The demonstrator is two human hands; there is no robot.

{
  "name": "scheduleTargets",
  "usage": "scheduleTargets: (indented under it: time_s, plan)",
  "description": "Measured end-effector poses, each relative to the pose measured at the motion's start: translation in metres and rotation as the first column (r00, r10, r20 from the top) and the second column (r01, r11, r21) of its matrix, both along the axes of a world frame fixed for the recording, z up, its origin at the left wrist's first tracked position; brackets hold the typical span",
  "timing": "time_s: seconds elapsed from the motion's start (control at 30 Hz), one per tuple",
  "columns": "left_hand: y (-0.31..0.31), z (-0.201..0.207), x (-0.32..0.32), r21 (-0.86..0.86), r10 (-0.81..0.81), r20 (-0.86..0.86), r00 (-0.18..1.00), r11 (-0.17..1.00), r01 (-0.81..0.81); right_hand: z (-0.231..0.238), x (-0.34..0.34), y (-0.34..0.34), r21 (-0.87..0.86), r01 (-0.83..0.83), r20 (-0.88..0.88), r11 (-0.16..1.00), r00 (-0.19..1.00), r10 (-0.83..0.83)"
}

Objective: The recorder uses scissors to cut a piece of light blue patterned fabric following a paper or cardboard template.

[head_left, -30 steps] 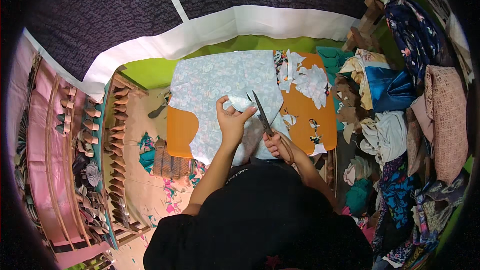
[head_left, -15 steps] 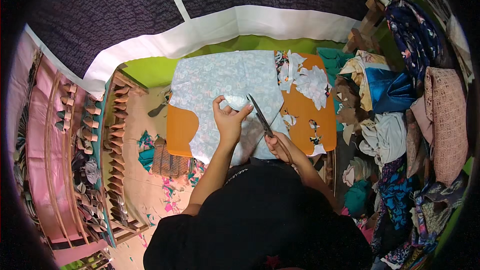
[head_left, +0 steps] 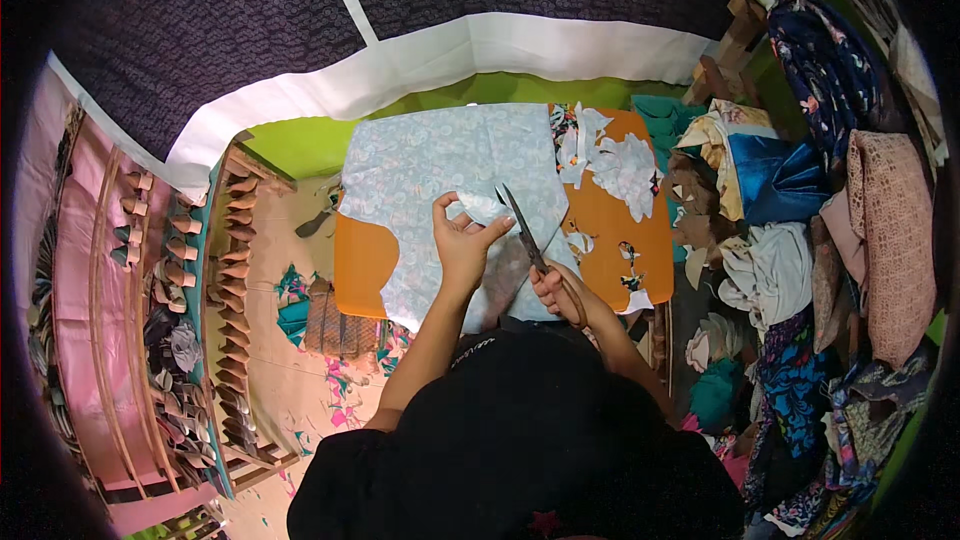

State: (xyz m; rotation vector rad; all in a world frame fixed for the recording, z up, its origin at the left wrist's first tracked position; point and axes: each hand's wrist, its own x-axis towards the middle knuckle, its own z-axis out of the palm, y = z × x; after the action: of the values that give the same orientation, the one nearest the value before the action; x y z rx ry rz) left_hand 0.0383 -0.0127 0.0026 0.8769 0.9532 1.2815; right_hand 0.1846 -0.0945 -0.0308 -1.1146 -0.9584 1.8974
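Observation:
My left hand (head_left: 464,245) pinches a small white piece of fabric (head_left: 483,206) between thumb and fingers, held above the table. Closed round the handles of a pair of dark scissors (head_left: 529,237), my right hand (head_left: 557,289) points the blades up and away from me. The blade tips are parted a little beside the right edge of the white piece. Beneath both hands a large pale blue patterned cloth (head_left: 440,155) lies spread over an orange table (head_left: 358,270). Its near part is partly hidden by my arms.
White and floral fabric scraps (head_left: 625,172) lie on the table's right side. Heaped cloth (head_left: 765,270) crowds the right, with blue satin (head_left: 775,180) farther back. Wooden racks of shoe forms (head_left: 235,285) stand left. A patterned bundle (head_left: 340,320) and coloured scraps lie on the floor.
My left hand and the white piece have shifted slightly right and turned. The scissors have moved slightly right, their blade tips now a bit farther apart.

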Motion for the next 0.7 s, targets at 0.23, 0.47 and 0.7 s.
scheduleTargets:
  time_s: [0.23,0.47,0.7]
  plan:
    - [0.0,-0.002,0.001,0.01,0.009,0.003,1.0,1.0,-0.009,0.006,-0.002,0.0,0.096,0.018,0.124,0.995,0.992,-0.029]
    - [0.002,-0.001,0.001,-0.006,0.032,0.019,0.999,0.999,-0.031,0.005,-0.005,-0.001,0.322,0.013,0.237,0.947,0.967,-0.094]
    - [0.003,-0.003,-0.002,-0.027,0.019,0.017,1.0,0.999,-0.019,0.013,-0.006,-0.001,0.297,0.01,0.22,0.955,0.972,-0.079]
